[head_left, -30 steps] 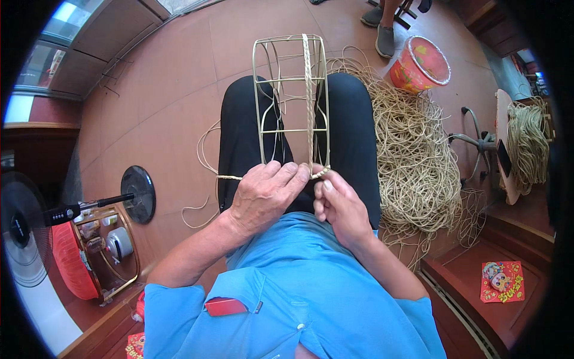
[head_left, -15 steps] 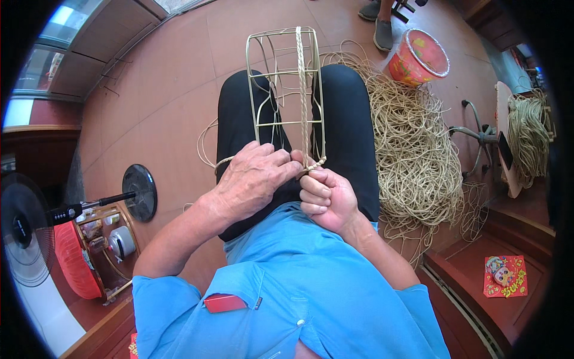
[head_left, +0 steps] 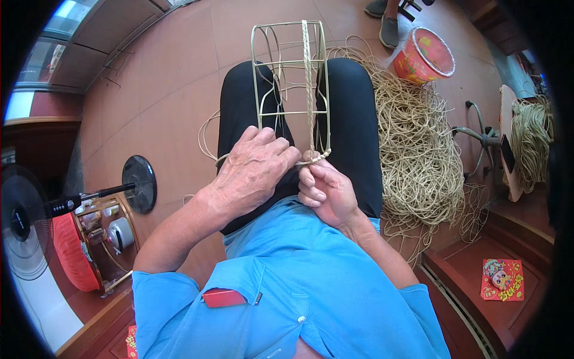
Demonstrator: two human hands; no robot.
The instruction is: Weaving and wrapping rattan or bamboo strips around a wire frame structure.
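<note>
A beige metal wire frame (head_left: 287,113) with an open, cage-like shape rests between my thighs. A twisted cord (head_left: 307,78) runs lengthwise along it, and more cord is wrapped round its near right corner (head_left: 324,155). My left hand (head_left: 254,170), back upward, has its fingers closed on a strand of cord at the near edge. My right hand (head_left: 329,191) pinches the wrapped near edge between thumb and forefinger, the other fingers curled. Left of my leg, a loose length of the cord (head_left: 205,140) loops on the floor. My left fingertips are partly hidden.
A large heap of beige cord (head_left: 418,149) lies beside my right leg. Beyond it stand a red patterned bucket (head_left: 406,66) and another person's shoe (head_left: 388,33). A cord bundle (head_left: 531,140) hangs at the right. A fan (head_left: 23,221) with a round base (head_left: 139,185) is at left.
My left hand has shifted slightly away from the right hand, and a short strand now shows between them. The right fingers have loosened a little. The frame sits slightly farther up and right.
</note>
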